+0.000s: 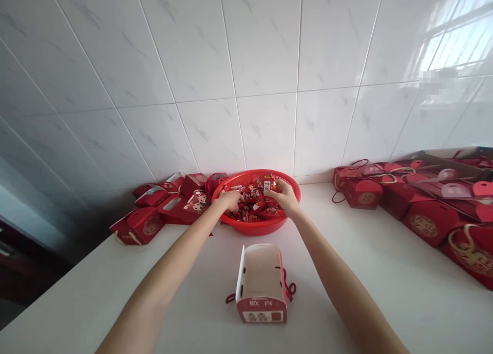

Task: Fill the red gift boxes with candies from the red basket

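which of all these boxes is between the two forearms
The open-topped box, alone in front of the red basket, its pale inside showing; the other boxes are bunched to the basket's left and right.

Chinese characters [261,303] on the open gift box [262,283] and lettering [267,184] on one white packet label [267,188] are too blurred to read.

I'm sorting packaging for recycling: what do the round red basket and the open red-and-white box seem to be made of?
Round red perforated basket: probably moulded plastic, glossy, with even colour and small holes below the rim. Open red-and-white box: likely thin printed cardboard, matt white inside, with flat slotted walls.
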`<state>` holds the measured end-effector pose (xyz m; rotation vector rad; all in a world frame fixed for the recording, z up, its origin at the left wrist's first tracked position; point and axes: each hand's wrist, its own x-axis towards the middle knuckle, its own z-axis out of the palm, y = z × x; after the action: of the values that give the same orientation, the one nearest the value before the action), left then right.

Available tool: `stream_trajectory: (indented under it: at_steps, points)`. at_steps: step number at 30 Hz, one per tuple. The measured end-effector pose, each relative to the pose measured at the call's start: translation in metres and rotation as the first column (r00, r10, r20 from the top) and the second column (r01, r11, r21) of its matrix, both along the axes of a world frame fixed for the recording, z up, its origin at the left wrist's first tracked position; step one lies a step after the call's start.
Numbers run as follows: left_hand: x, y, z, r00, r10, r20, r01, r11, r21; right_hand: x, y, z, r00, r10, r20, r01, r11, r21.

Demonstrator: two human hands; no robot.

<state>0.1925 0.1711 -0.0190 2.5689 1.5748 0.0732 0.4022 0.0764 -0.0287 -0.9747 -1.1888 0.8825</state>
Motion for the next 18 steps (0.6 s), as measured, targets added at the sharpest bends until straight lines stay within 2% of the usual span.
stream_trajectory:
  at_steps: [4,9,13,18]
  points:
    - [0.001,-0.001,-0.004,0.996,0.060,0.072,-0.060,0.998,0.007,0.001,0.001,-0.001,0.999,-0.011,0.040,0.011,1.000,0.007]
    - [-0.004,0.003,-0.006,0.942,0.074,0.329,-0.071,0.997,-0.022,-0.001,0.001,0.001,1.000,-0.012,-0.010,0.012,1.000,-0.014]
    - [-0.002,0.008,-0.010,0.819,0.065,0.570,-0.034,0.997,-0.065,-0.001,-0.001,0.003,0.994,0.078,-0.073,-0.078,0.997,0.005]
    - [-0.001,0.008,-0.008,0.633,0.062,0.772,0.025,0.995,-0.100,-0.001,-0.002,0.003,0.994,0.086,-0.069,-0.085,0.996,0.022]
